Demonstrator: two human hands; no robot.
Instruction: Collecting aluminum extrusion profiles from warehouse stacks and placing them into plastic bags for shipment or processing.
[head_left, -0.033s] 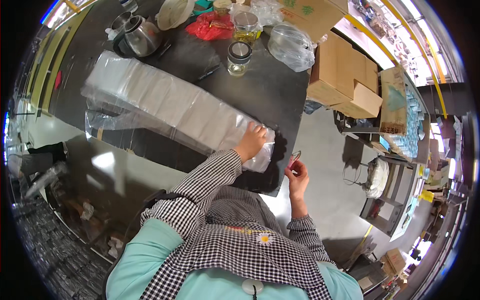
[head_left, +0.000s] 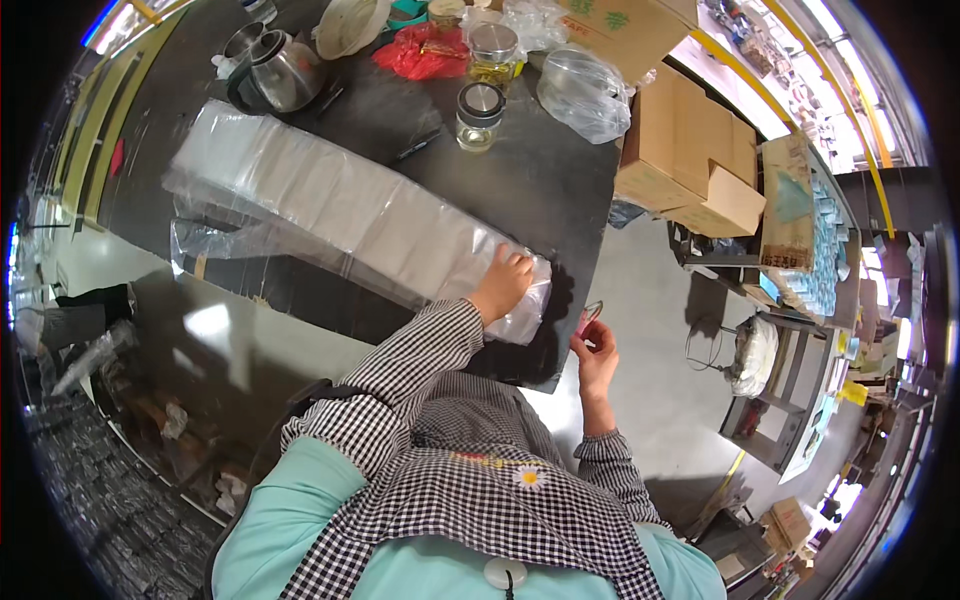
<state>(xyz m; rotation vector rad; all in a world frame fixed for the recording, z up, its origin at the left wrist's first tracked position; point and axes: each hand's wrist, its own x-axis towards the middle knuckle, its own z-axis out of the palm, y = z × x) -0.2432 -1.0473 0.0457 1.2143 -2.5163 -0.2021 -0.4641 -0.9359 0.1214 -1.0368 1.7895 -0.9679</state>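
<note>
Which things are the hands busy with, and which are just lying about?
Being used:
long, layered strip of clear plastic, under the left hand
small pinkish looped thing, in the right hand

Seemingly lying about:
silver metal kettle
round clear jar with black-rimmed silver lid
crumpled red plastic bag

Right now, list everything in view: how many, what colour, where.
Table: one, black, centre
Plastic bags: uncounted, clear, overlapping row across the table
Jars: two, clear with metallic lids, far side
Kettle: one, silver and black, far left
Pens: two, dark, mid-table and near the kettle
Red bag: one, red, beside the jars
Clear bag: one, clear, far right corner
Cardboard boxes: several, brown, far right
Bundle: one, whitish, beside the right-hand rack
Small tool: one, partly pink, in the right grip; kind unclear
Outer clutter: uncounted, mixed colours, blurred
Apron: one, black-and-white check, bottom centre
Left grip: one, checked sleeve, on the bags' right end
Right grip: one, checked sleeve, right of the table
</note>
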